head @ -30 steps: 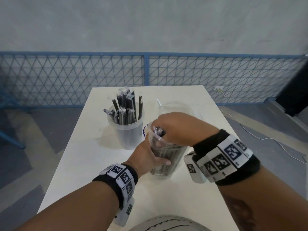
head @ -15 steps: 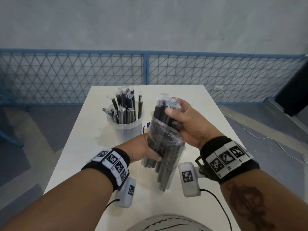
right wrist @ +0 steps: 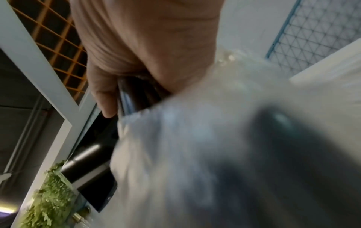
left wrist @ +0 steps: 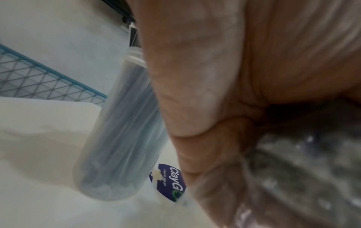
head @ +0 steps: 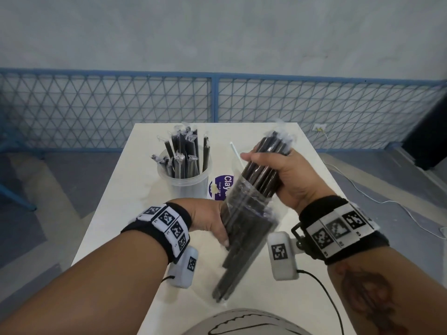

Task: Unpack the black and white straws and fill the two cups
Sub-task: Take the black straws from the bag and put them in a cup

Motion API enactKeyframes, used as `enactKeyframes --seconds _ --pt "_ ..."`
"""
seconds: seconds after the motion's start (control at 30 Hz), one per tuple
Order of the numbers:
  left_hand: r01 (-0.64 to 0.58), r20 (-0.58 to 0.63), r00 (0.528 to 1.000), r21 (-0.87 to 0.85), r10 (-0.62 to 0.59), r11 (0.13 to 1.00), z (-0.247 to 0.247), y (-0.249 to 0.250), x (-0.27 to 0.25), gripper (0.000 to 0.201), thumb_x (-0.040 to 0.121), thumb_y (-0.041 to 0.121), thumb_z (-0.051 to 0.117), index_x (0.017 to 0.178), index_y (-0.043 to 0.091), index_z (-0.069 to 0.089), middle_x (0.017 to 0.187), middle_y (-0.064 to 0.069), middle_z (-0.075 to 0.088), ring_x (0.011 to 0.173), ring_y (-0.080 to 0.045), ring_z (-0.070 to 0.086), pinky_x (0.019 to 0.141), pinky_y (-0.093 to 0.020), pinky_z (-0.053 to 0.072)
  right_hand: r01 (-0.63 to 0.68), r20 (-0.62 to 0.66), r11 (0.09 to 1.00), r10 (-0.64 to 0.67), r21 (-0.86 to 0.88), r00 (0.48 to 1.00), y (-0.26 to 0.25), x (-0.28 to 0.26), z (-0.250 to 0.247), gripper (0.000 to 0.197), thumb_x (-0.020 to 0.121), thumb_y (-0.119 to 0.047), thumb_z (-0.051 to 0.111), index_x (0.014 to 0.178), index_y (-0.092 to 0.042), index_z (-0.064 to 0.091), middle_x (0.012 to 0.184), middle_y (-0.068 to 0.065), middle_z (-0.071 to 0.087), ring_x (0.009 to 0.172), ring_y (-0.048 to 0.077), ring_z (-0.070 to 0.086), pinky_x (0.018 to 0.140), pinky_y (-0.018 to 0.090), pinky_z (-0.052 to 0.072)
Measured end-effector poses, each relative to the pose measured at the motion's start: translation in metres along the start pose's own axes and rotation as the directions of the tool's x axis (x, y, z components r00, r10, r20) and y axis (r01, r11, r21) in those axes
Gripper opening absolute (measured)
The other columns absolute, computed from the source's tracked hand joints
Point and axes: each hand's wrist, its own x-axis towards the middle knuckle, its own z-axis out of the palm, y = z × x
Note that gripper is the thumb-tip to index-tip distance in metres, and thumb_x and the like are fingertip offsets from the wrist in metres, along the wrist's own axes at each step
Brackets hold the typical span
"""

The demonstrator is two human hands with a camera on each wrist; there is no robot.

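My right hand (head: 286, 181) grips the upper part of a bundle of black straws (head: 262, 169), held tilted above the table. The bundle's lower part sits in a clear plastic bag (head: 249, 233), which my left hand (head: 212, 223) grips at mid-height. A clear cup (head: 186, 187) at the centre left holds several wrapped black straws. A single white straw (head: 235, 153) leans behind the bundle; its cup is mostly hidden. The right wrist view shows my fingers (right wrist: 101, 92) round the black straws (right wrist: 136, 95) above the bag (right wrist: 195, 138). The filled cup (left wrist: 121, 131) appears in the left wrist view.
The white table (head: 116, 213) carries a purple round sticker (head: 223, 189) beside the filled cup. A blue mesh fence (head: 96, 112) runs behind the table's far edge. A white cable (head: 377, 201) lies on the floor to the right.
The bundle came up off the table and tilted. My right hand rose up and right with the straws' top, and more bare straw now shows above the bag held by my left hand.
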Motion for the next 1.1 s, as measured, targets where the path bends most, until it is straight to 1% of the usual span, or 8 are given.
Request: enactKeyframes --seconds 0.13,0.33,0.43,0.53,0.7,0.83,0.97,1.1 --pt "0.216 -0.001 0.973 0.333 -0.229 0.918 0.005 0.003 0.003 0.041 0.089 -0.008 0.062 0.129 -0.001 0.057 0.129 -0.016 0.065 0.121 -0.030 0.061 0.110 -0.048 0.046 0.141 -0.138 0.987 -0.130 0.071 0.982 -0.029 0.005 -0.005 0.018 0.077 0.004 0.070 0.090 -0.002 0.061 0.078 0.013 0.066 0.080 0.027 0.069 0.070 0.042 0.059" --pt "0.391 -0.183 0.919 0.537 -0.349 0.747 0.009 -0.008 0.017 0.046 0.079 0.014 0.068 0.122 0.027 0.063 0.118 -0.003 0.068 0.105 -0.023 0.065 0.093 -0.039 0.055 0.250 -0.215 0.966 -0.257 -0.060 0.942 -0.047 0.013 -0.004 0.016 0.080 0.005 0.069 0.085 -0.007 0.058 0.070 0.007 0.061 0.074 0.026 0.068 0.067 0.042 0.058" --pt "0.441 -0.270 0.897 0.609 -0.351 0.659 0.017 -0.005 0.020 0.036 0.085 0.013 0.067 0.120 0.017 0.063 0.113 -0.004 0.064 0.098 -0.024 0.061 0.083 -0.032 0.049 0.286 -0.264 0.951 -0.309 -0.122 0.914 -0.056 0.009 -0.004 0.019 0.081 0.007 0.067 0.078 -0.009 0.057 0.069 0.006 0.060 0.069 0.024 0.064 0.071 0.044 0.058" --pt "0.430 -0.302 0.903 0.645 -0.307 0.632 0.028 -0.006 0.028 0.043 0.090 0.006 0.063 0.132 0.006 0.055 0.129 -0.012 0.061 0.114 -0.029 0.062 0.090 -0.035 0.050 0.357 -0.283 0.919 -0.392 -0.168 0.875 -0.074 0.005 -0.008 0.016 0.081 0.004 0.067 0.081 -0.009 0.057 0.073 0.005 0.060 0.073 0.023 0.064 0.076 0.047 0.059" --pt "0.396 -0.392 0.897 0.502 -0.205 0.769 0.026 -0.010 0.030 0.035 0.086 0.002 0.064 0.117 0.011 0.051 0.120 -0.010 0.059 0.103 -0.026 0.059 0.082 -0.033 0.049 0.399 -0.304 0.894 -0.445 -0.203 0.842 -0.092 0.002 -0.007 0.017 0.079 0.001 0.069 0.086 -0.008 0.057 0.076 0.005 0.059 0.076 0.024 0.064 0.077 0.052 0.059" --pt "0.228 -0.473 0.873 0.180 -0.119 0.957 0.012 0.000 0.021 0.053 0.093 0.013 0.052 0.146 0.018 0.044 0.151 -0.005 0.048 0.138 -0.025 0.046 0.114 -0.037 0.038 0.413 -0.318 0.895 -0.446 -0.167 0.837 -0.094 0.004 -0.007 0.019 0.078 0.003 0.067 0.091 -0.005 0.056 0.076 0.007 0.059 0.074 0.024 0.065 0.075 0.050 0.060" --pt "-0.019 -0.601 0.799 -0.083 -0.035 0.996 -0.006 0.012 0.017 0.025 0.104 0.023 0.048 0.124 0.017 0.061 0.133 -0.011 0.061 0.126 -0.030 0.057 0.110 -0.043 0.044 0.436 -0.328 0.891 -0.451 -0.124 0.830 -0.094 0.009 -0.008 0.023 0.077 0.004 0.065 0.094 -0.005 0.052 0.077 0.013 0.056 0.075 0.030 0.060 0.069 0.047 0.059" --pt "0.115 -0.404 0.913 0.130 -0.054 0.985 -0.009 0.001 0.014 0.052 0.095 0.012 0.050 0.145 0.026 0.049 0.150 -0.003 0.051 0.138 -0.025 0.047 0.117 -0.041 0.036 0.452 -0.333 0.885 -0.461 -0.111 0.823 -0.097 0.012 -0.006 0.026 0.073 0.002 0.065 0.094 -0.005 0.051 0.081 0.017 0.050 0.076 0.030 0.057 0.067 0.044 0.056"
